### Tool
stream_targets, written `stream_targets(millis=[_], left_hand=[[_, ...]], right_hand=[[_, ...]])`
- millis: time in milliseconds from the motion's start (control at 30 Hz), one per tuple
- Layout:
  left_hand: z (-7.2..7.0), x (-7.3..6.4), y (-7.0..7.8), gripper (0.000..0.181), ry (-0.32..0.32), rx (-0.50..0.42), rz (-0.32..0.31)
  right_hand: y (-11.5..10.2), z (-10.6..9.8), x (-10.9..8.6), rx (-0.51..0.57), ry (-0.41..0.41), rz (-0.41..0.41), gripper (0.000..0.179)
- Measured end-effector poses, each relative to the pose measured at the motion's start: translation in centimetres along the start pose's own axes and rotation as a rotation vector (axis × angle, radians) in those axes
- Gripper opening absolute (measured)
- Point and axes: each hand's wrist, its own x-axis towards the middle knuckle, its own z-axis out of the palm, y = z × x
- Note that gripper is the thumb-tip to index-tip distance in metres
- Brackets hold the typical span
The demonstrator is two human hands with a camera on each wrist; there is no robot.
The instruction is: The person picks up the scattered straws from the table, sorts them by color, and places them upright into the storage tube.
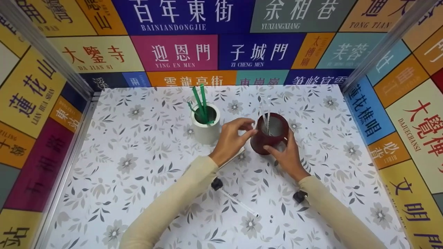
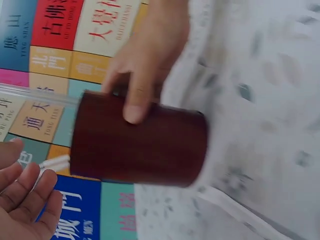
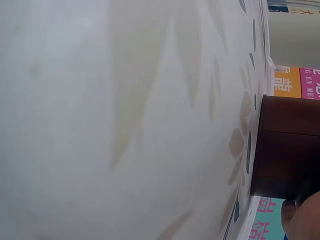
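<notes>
In the head view my right hand (image 1: 289, 155) grips a dark red cylindrical cup (image 1: 259, 143), thumb on its near side. Several clear thin sticks (image 1: 265, 119) lean inside that cup and rise above the rim. My left hand (image 1: 232, 138) is at the cup's left, its fingertips right at the rim. Seen in the left wrist view, the left fingers (image 2: 47, 195) are loosely bent and apart from the thumb, with a thin white piece (image 2: 56, 162) between them and the cup. The right wrist view shows the cup (image 3: 287, 145) and part of the right hand (image 3: 305, 220).
Left of the hands stands a white cup (image 1: 206, 133) holding several green sticks (image 1: 202, 103). A clear ribbed stick (image 1: 240, 202) lies on the floral tabletop (image 1: 152, 159) near my left sleeve. A pale strip (image 1: 232, 158) lies under my left wrist. Lettered panels (image 1: 174, 52) border the table.
</notes>
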Motion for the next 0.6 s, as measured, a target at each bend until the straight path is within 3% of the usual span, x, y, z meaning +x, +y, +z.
stream_targets(millis=[167,400,600], left_hand=[[-1.1,-2.6,-1.6,0.026,-0.043,0.022,0.000],[-2.2,-6.0,-4.1,0.023,-0.064,-0.012,-0.105],[-3.0,-9.0,-6.3,0.021,-0.041,0.081,-0.188]], right_hand=[[-0.8,0.0,-0.1,0.002,0.001,0.027,0.104],[-3.3,0.0,-0.6,0.027,-0.007,0.031,0.103],[-3.5,0.2,-0.7,0.034,-0.008,0.031,0.102]])
